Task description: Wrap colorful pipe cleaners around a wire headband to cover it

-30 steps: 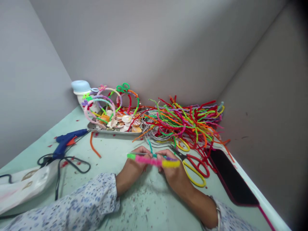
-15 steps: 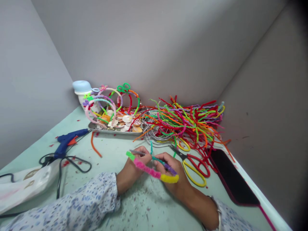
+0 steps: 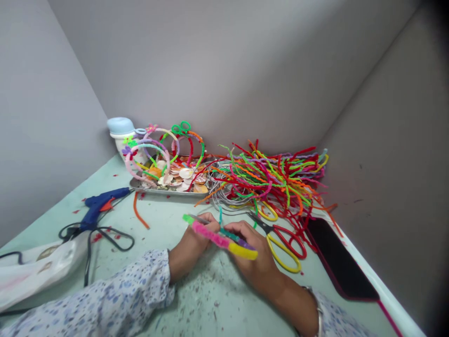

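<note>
Between my hands is a headband (image 3: 219, 238) wrapped in green, pink, yellow, purple and teal pipe cleaner. My left hand (image 3: 192, 243) pinches the teal end, its fingers closed near a bare grey stretch of the band. My right hand (image 3: 254, 250) is closed round the purple and teal side. A short teal pipe cleaner tail (image 3: 220, 215) sticks up between the fingertips. The coloured arch faces me and partly covers both hands. Scissors (image 3: 277, 236) with red and yellow handles lie just beyond my right hand.
A metal tray (image 3: 168, 192) of shells holds finished headbands (image 3: 147, 157), beside a blue-lidded bottle (image 3: 121, 128). A heap of pipe cleaners (image 3: 273, 175) and coiled wire lies at the back. A blue glue gun (image 3: 101, 203) with its cord is left, a phone (image 3: 338, 260) right.
The headband has tilted, so its arch looks flatter and sits slightly higher and to the left. Both hands keep their grip in nearly the same place.
</note>
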`<state>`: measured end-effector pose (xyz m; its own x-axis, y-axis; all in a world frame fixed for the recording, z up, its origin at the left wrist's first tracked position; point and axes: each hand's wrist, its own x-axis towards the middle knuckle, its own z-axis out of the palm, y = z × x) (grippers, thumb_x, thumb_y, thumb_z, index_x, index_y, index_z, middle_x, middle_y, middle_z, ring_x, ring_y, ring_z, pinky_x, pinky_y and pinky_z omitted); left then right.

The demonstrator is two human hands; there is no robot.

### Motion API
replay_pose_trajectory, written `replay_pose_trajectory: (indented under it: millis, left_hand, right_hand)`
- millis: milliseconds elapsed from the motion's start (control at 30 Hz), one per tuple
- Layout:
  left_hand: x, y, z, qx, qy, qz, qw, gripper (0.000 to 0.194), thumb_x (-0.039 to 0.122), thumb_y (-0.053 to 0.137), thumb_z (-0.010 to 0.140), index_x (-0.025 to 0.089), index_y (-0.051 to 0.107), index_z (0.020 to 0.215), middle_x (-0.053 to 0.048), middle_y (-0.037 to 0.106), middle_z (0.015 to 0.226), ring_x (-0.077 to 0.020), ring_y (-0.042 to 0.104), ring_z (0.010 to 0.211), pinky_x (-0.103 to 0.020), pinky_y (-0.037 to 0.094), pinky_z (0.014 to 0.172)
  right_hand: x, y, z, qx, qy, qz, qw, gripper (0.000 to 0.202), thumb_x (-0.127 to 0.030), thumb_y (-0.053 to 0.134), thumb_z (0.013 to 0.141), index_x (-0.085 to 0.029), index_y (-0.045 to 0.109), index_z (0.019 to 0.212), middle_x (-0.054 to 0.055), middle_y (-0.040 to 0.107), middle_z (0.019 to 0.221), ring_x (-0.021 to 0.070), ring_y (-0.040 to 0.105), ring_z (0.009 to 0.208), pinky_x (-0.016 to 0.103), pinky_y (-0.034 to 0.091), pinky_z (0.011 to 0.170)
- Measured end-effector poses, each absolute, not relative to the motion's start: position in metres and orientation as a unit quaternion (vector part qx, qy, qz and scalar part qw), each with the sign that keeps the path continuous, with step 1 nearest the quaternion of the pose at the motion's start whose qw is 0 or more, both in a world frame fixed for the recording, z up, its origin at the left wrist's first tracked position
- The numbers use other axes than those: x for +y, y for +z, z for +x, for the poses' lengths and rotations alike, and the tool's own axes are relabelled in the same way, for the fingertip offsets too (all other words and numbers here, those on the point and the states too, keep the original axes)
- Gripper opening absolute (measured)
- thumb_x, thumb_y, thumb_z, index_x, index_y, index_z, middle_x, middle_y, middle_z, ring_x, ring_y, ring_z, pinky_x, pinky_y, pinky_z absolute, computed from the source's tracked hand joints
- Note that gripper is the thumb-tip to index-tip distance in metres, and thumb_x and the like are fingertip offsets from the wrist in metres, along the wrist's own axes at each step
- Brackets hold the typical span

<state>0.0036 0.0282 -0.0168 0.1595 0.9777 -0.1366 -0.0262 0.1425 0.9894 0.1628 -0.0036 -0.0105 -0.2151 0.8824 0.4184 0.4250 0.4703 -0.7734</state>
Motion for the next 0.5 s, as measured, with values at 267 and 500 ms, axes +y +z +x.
replay_pose_trajectory:
  millis: [267, 500]
  left_hand:
    - [0.025, -0.007, 0.005, 0.543, 0.367, 0.488, 0.576, 0.028, 0.029, 0.052, 0.072, 0.019, 0.040, 0.049, 0.005, 0.034, 0.042, -0.0071, 0.027, 0.039, -0.025, 0.016, 0.040]
    - [0.026, -0.016, 0.003, 0.482, 0.413, 0.513, 0.577, 0.019, 0.032, 0.057, 0.076, 0.020, 0.051, 0.063, 0.007, 0.038, 0.047, -0.0072, 0.027, 0.040, -0.025, 0.015, 0.041]
  right_hand:
    - [0.001, -0.021, 0.160, -0.649, 0.285, -0.549, 0.442, 0.013, -0.031, 0.059, 0.083, -0.020, 0.065, 0.088, 0.002, 0.067, 0.073, 0.0188, 0.063, 0.067, 0.028, 0.049, 0.064]
    - [-0.002, -0.013, 0.162, -0.680, 0.315, -0.509, 0.424, 0.010, -0.019, 0.055, 0.082, -0.020, 0.062, 0.088, 0.001, 0.067, 0.080, 0.0161, 0.061, 0.069, 0.025, 0.046, 0.063]
